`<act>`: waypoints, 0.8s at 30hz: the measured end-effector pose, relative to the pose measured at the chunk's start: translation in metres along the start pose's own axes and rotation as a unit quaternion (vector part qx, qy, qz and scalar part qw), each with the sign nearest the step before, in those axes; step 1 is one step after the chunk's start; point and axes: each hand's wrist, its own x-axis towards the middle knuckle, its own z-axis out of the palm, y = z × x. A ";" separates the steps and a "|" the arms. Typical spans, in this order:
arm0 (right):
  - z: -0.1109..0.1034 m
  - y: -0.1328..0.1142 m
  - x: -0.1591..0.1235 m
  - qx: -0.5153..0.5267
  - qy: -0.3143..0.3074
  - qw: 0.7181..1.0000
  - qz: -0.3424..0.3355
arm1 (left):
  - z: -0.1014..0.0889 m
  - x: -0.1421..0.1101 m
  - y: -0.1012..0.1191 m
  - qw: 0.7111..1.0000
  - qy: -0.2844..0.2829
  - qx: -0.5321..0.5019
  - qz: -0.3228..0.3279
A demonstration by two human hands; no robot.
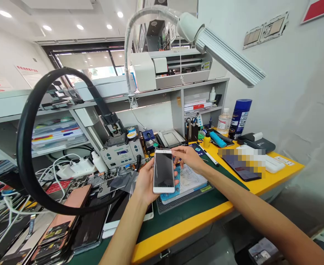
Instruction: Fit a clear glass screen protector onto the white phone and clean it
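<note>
A white-framed smartphone (163, 171) with a dark screen is held upright over the bench, its screen facing me. My left hand (144, 184) is closed around it from behind, the thumb at its left edge and fingertips showing past the right edge. At the phone's upper right corner, my right hand (190, 158) has its bent fingers on the edge; some fingertips are hidden. Below the phone lies a blue-and-white packet (191, 180) on a grey perforated pad (184, 200).
At left, a black ring-shaped hose (26, 147) arches over stacked phones and parts (76, 206). Behind stands a grey control station (122, 154). A lamp (228, 51) hangs overhead. Right, a dark tablet-like device (239, 165) and a blue spray can (239, 119) stand on the yellow-edged bench (184, 235).
</note>
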 end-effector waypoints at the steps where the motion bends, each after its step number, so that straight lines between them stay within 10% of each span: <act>1: -0.001 0.001 0.001 0.002 0.004 1.000 0.001 | 0.000 0.000 0.000 1.000 -0.004 0.002 -0.006; 24: -0.001 -0.009 -0.005 0.027 0.022 0.999 -0.012 | -0.003 0.001 0.001 0.999 -0.020 0.013 -0.021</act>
